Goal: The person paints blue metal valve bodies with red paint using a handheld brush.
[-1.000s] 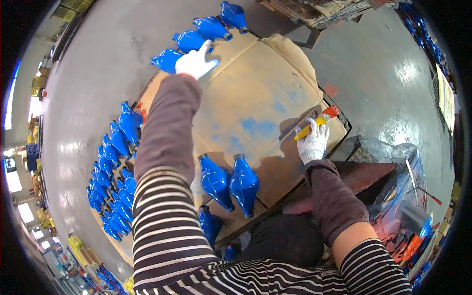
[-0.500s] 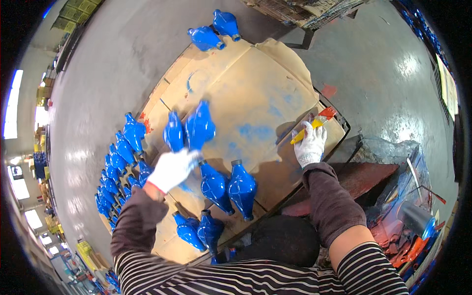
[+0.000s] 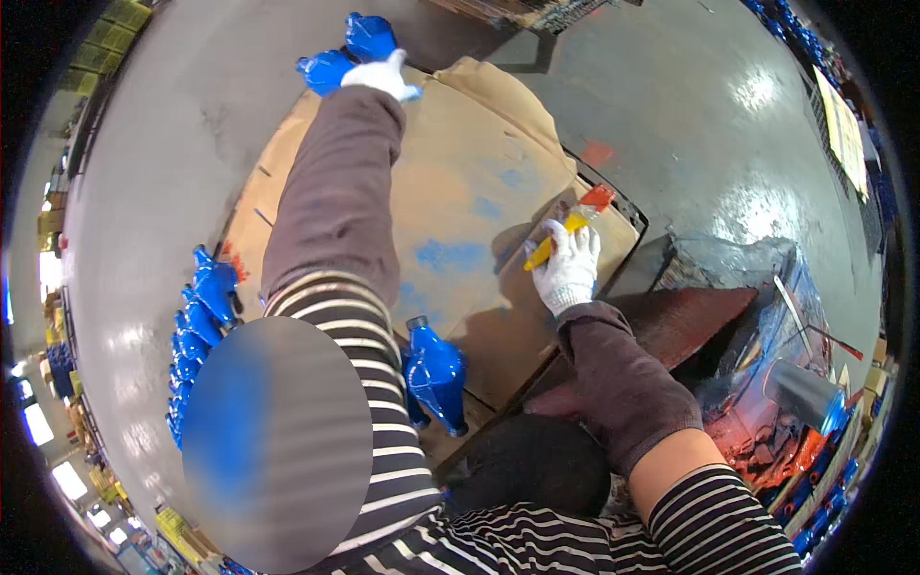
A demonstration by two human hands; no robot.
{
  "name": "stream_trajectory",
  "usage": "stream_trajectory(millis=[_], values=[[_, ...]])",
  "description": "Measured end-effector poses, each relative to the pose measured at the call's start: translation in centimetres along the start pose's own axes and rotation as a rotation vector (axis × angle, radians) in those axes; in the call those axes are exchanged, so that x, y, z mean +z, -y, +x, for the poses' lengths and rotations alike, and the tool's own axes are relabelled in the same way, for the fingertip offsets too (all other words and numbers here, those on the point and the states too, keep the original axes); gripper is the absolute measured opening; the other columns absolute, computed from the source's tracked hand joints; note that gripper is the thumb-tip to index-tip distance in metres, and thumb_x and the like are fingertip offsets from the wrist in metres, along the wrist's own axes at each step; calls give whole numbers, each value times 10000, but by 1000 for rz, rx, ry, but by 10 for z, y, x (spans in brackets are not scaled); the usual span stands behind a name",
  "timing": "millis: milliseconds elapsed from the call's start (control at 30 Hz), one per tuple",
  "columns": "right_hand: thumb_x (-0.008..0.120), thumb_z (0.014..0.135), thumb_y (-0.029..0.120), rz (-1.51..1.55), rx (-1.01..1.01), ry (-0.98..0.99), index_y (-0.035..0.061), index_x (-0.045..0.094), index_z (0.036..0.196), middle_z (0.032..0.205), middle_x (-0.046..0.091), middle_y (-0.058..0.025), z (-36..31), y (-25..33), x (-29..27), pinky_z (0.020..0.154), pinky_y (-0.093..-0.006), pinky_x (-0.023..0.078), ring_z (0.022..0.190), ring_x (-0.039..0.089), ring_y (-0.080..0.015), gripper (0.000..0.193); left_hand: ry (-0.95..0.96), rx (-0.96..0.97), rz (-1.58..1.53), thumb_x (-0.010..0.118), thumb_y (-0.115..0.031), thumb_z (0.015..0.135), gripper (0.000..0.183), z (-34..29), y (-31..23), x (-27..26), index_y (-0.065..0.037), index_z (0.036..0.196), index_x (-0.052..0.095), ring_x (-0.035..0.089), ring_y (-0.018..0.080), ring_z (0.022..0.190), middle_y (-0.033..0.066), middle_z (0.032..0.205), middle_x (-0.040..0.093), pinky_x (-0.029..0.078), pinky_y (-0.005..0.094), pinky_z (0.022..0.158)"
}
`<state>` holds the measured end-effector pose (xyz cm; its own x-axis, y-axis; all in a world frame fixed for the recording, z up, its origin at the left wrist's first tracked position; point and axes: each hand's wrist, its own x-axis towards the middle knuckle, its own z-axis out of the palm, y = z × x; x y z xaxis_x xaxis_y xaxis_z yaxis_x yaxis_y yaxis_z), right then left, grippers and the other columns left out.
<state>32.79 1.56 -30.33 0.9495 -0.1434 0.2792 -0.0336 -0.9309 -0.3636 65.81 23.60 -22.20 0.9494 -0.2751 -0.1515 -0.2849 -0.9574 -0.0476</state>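
Observation:
My left hand (image 3: 385, 79), in a white glove, reaches to the far end of the cardboard-covered table (image 3: 460, 172). It lies over the narrow ends of two glossy blue bulbous, bottle-like pieces, one at the back (image 3: 370, 36) and one to its left (image 3: 326, 71). Its thumb and fingers look spread. In my gloved right hand (image 3: 567, 264) is a paintbrush (image 3: 554, 247) with a yellow handle and red bristles, resting near the table's right edge. Another blue piece (image 3: 437, 376) lies nearer me, partly hiding one beside it. My left arm covers the middle left of the table.
A row of blue pieces (image 3: 199, 316) runs along the left edge. Right of the table are a dark red board (image 3: 690, 326), plastic sheeting (image 3: 738, 264), a dark cylindrical can (image 3: 805, 398) and red-stained material (image 3: 757, 450). A blurred oval hides the lower left.
My left hand has moved from the middle left to the far pieces, its arm now stretched out. The right hand keeps the paintbrush in place. The whole view has shifted slightly.

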Motion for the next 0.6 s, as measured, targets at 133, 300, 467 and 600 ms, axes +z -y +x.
stream_trajectory(millis=[133,300,467,600], values=[[720,770,268,31,-24,-16,124,548,1144,1029,617,-185,-1,1,2,1014,-516,317,1077,506,-379,436,-127,-47,77,517,-305,886,464,-5,8,21,-218,1340,471,659,354,943,167,1016,682,514,481,784],[707,779,270,-32,-12,-2,111,560,1122,1051,620,-180,-3,-7,-1,1003,-508,315,1096,502,-361,406,-271,339,-14,509,-177,875,245,-143,-11,25,-192,1104,594,661,304,736,104,797,660,517,447,626],[747,671,201,-35,29,78,126,530,1173,1119,599,-168,-5,-6,0,1052,-510,288,1153,477,-361,552,-98,522,-114,470,-244,954,204,-272,-58,27,-169,1057,628,609,278,565,96,646,607,461,402,467],[736,764,237,61,12,-50,147,554,1119,1070,599,-167,-1,-9,4,959,-472,383,1032,545,-376,409,-68,570,-170,532,-246,887,216,-334,-75,21,-164,1064,623,604,283,588,99,702,596,461,407,487]])
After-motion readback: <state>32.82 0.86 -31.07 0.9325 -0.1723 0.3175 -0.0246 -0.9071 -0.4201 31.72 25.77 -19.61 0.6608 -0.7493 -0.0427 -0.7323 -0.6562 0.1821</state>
